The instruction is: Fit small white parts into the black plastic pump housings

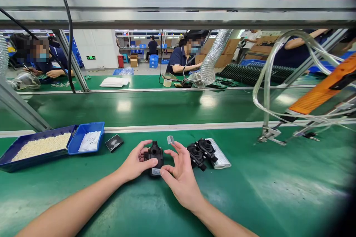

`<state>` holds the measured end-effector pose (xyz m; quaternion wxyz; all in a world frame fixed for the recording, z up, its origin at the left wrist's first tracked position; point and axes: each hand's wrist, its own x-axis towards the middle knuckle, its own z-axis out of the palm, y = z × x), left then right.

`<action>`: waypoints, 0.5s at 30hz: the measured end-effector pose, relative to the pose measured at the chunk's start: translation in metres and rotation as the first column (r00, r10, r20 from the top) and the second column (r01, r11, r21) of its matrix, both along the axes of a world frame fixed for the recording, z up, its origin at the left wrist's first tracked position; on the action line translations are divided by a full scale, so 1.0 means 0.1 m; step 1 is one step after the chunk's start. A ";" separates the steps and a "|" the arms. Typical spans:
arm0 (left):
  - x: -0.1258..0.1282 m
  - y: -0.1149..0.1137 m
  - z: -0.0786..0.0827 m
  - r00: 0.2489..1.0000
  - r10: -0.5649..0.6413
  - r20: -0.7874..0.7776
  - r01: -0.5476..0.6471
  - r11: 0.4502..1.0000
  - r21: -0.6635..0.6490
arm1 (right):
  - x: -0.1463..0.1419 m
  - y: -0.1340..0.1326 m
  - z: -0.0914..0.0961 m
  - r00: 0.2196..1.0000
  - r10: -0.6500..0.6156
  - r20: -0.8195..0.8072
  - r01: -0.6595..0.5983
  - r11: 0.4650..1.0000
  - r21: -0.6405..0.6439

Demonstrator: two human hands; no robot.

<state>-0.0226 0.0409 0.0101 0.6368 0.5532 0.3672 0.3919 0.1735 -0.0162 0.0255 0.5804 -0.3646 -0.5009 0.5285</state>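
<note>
My left hand (135, 163) grips a small black plastic pump body (154, 157) that rests on the green mat in front of me. My right hand (180, 172) touches the same part from the right, thumb and forefinger pinching at a white label on its lower end. Its other fingers are spread. Just right of my right hand lie two more black pump parts (200, 152), partly on a white-and-grey bag (221, 155). A tiny grey sticker piece (170, 139) lies just beyond my fingertips.
At left stands a dark blue tray of small white parts (36, 147), with a lighter blue bin of white slips (87, 140) and a small black square (114, 142) beside them. An orange tool with clear hoses (319, 92) hangs at right. Other people work across the conveyor belt (167, 107).
</note>
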 end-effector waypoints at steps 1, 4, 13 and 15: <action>0.00 0.00 0.00 1.000 0.002 -0.001 -0.002 1.000 -0.002 | 0.00 0.00 0.00 1.000 -0.002 0.006 0.002 1.000 -0.002; 0.01 0.00 0.01 1.000 0.006 -0.001 -0.006 1.000 -0.007 | 0.00 -0.01 0.00 1.000 -0.014 0.027 0.014 1.000 -0.005; 0.02 0.00 0.05 1.000 -0.004 -0.014 0.004 1.000 0.003 | 0.02 0.03 -0.01 0.997 -0.035 0.068 0.034 0.999 0.009; 0.02 0.00 0.05 1.000 -0.005 -0.012 0.005 1.000 0.003 | 0.03 0.03 -0.02 0.997 -0.038 0.073 0.037 0.999 0.017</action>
